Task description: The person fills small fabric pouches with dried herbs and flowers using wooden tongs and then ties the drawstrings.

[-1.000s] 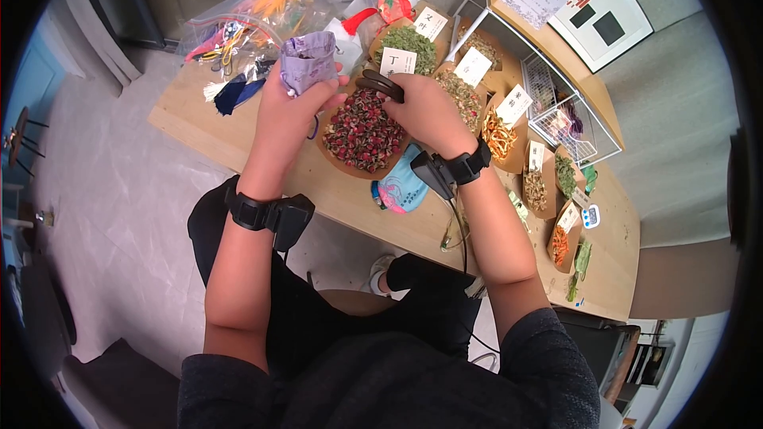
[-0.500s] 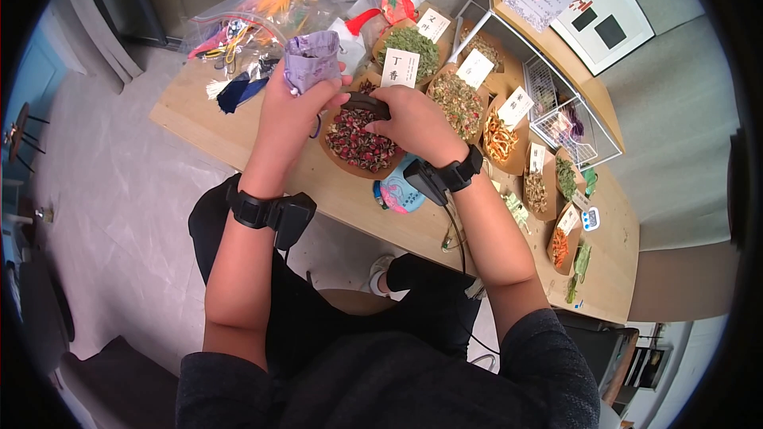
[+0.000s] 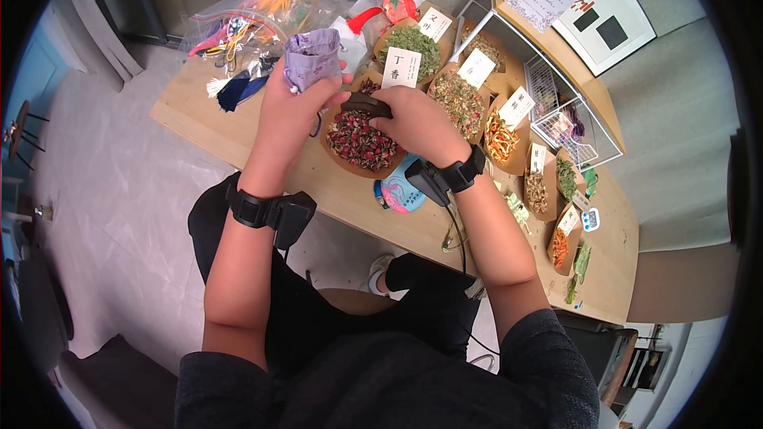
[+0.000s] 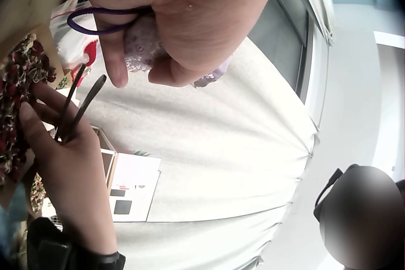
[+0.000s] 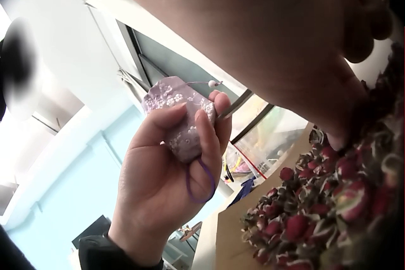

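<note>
In the head view my left hand [image 3: 296,107] grips a lilac drawstring pouch [image 3: 311,59] with its mouth up and open. White floral embroidery on the pouch [image 5: 180,108] shows in the right wrist view, and a purple cord loop [image 5: 201,184] hangs below the fingers. My right hand [image 3: 417,123] is low over dried rosebuds [image 3: 362,143] in a brown paper tray [image 3: 338,160]. It holds dark tongs [image 3: 367,105], whose two arms stick out past the thumb toward the left hand. In the right wrist view, the fingertips [image 5: 338,137] are down among the buds.
More paper trays hold green leaves [image 3: 412,52], pale flowers [image 3: 457,107] and orange peel [image 3: 501,139], with label cards [image 3: 401,67]. A blue pouch [image 3: 404,191] lies by the front edge. Behind are a plastic bag of tassels [image 3: 238,24] and a shelf [image 3: 556,63].
My right hand has lowered into the rosebuds, and the tongs have swung to point left. The left hand stays nearly where it was, still holding the pouch.
</note>
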Motion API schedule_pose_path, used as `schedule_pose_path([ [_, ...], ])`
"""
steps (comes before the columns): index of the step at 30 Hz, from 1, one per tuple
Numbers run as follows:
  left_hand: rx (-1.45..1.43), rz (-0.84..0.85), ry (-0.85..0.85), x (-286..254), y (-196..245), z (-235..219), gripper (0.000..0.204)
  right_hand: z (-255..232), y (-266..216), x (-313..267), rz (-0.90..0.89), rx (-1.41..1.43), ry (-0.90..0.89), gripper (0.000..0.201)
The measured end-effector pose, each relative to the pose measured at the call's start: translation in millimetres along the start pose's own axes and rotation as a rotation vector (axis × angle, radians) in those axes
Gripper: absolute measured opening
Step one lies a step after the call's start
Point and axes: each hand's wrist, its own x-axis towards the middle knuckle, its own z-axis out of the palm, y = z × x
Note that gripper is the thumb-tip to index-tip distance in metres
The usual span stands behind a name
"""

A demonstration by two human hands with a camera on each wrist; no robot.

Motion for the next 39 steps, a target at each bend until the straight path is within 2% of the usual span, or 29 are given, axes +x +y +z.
schedule_pose_path([
  [12,0.006,0.001,0.008,-2,0,0,0.041,9,11,5,-0.046,-0.014,0.037,0.027],
  [21,0.007,0.021,-0.008,0,0,-2,0.040,-2,15,9,-0.063,0.122,0.066,0.022],
  [25,0.061,0.088,0.009,0,-5,1,0.037,-16,23,9,-0.065,0.430,0.104,0.024],
  [27,0.346,0.158,-0.056,2,-13,-5,0.041,-33,10,5,-0.087,0.583,0.147,0.024],
  [28,0.490,0.192,-0.090,3,-16,-8,0.043,-44,-2,0,-0.031,0.744,0.122,0.025],
  [31,0.639,0.198,-0.182,-6,-14,3,0.045,-55,-26,-12,-0.012,0.924,0.147,0.021],
  [35,0.628,0.177,-0.224,-11,-13,10,0.048,-50,-28,-14,-0.073,0.770,0.212,0.021],
  [39,0.591,0.148,-0.191,-12,-12,12,0.049,-50,-27,-14,-0.095,0.704,0.241,0.021],
])
